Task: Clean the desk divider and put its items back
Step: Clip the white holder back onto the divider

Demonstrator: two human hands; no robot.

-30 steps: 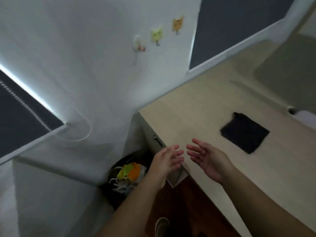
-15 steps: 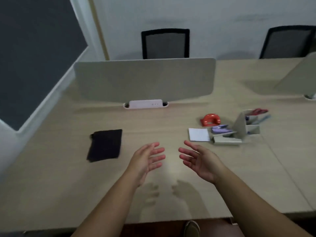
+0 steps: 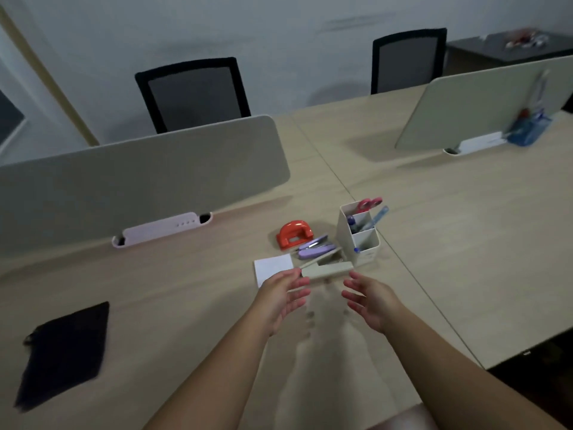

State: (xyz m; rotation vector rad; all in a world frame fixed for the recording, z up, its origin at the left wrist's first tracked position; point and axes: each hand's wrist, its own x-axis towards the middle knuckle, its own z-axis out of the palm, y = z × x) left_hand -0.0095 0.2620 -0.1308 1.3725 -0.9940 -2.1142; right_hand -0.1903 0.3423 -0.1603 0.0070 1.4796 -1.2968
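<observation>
Hovering above the desk point(image 3: 186, 305), the left hand point(image 3: 280, 301) and right hand point(image 3: 370, 302) are facing each other palm to palm, fingers loose, holding nothing, with bare wood between them. Just beyond their fingertips, the beige organizer point(image 3: 356, 240) is sitting beside the notepad point(image 3: 273, 267), stapler point(image 3: 316, 247) and red hole punch point(image 3: 294, 234). The divider point(image 3: 139, 181) is standing behind; a black cloth point(image 3: 62, 355) is lying near the left edge.

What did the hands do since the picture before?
Both hands, the left hand and right hand, moved forward and to the right, up to the beige organizer. They hold nothing, same as before. The black cloth and red hole punch stayed put.
</observation>
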